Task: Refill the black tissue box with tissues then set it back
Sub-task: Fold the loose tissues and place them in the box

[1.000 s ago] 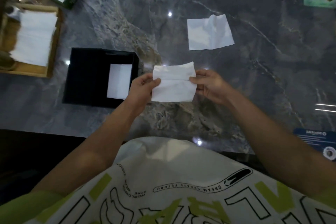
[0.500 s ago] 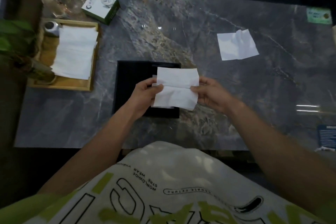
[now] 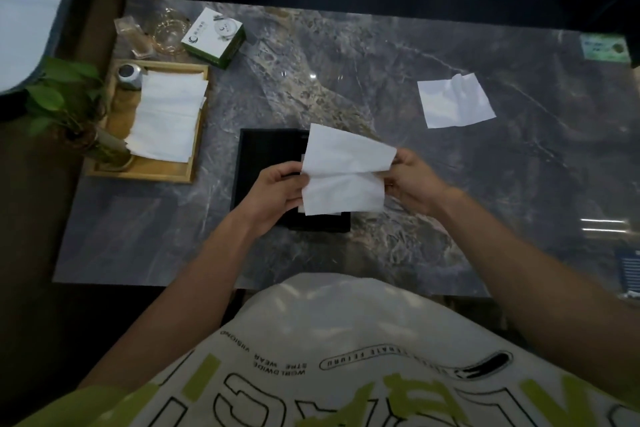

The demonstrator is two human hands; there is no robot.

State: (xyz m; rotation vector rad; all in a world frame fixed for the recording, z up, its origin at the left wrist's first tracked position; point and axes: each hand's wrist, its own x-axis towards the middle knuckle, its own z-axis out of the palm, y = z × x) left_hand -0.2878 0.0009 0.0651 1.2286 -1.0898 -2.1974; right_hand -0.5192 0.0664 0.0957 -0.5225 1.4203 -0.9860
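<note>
Item: black tissue box (image 3: 265, 152). Lies open-topped on the grey marble table (image 3: 346, 55), near the front edge, partly hidden by hands and paper. Its fill level cannot be told.

Item: folded tissue (image 3: 343, 177). White, creased across the middle, held over the right half of the box. The left hand (image 3: 277, 192) pinches its left edge and the right hand (image 3: 412, 180) pinches its right edge; both have fingers curled on the paper.

Item: tissue stack (image 3: 169, 114). Rests in a wooden tray (image 3: 149, 173) at the table's left, well apart from the box.

Item: loose tissue (image 3: 453, 102). One corner lifted, lying on the table at far right.

Sundries: green-and-white carton (image 3: 214, 36), small metal jar (image 3: 130, 76), potted plant (image 3: 59, 97).

Step in hand, as judged: folding or squaring one sheet before loading.

Next move calls for: lowering the sheet flat into the box with both edges kept level, then fetching more from the tray stack. Setting the box back comes later.
</note>
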